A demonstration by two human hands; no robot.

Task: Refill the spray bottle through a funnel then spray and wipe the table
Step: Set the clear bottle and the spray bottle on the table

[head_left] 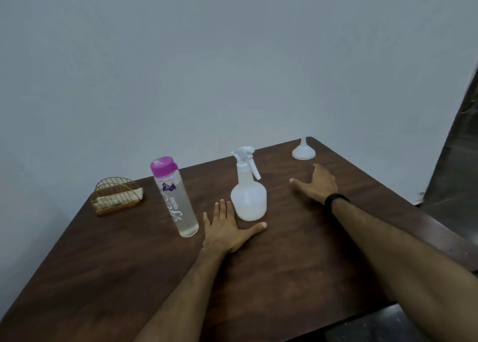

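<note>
**deskjockey:** So where's everything sitting on that table (103, 277) right now?

**mopguy:** The white spray bottle (248, 197) is standing upright around the middle, a bit toward the far edge, with its trigger head still screwed on. The white funnel (303, 151) is resting mouth-down, spout pointing up, right by the far right corner, well apart from the bottle. Left of the spray bottle a clear water bottle (176, 199) with a purple cap is standing with clear liquid in it, looking tilted, though that may be the wide lens. A gold wire napkin holder (116, 196) with something white in it is sitting by the far left corner.

**deskjockey:** And the person's hands?

**mopguy:** The left hand (227, 231) is lying palm-down on the wood between the two bottles, fingers spread apart, thumb stretching out just under the base of the spray bottle. Can't tell if the thumb is actually touching it. It's not gripping anything. The right hand (316, 185) is reaching out between the spray bottle and the funnel, nearer the right edge, thumb sticking out to the left and fingers loosely apart, empty too. It's near the funnel but not touching it. A black band (335, 199) is wrapping that wrist.
</note>
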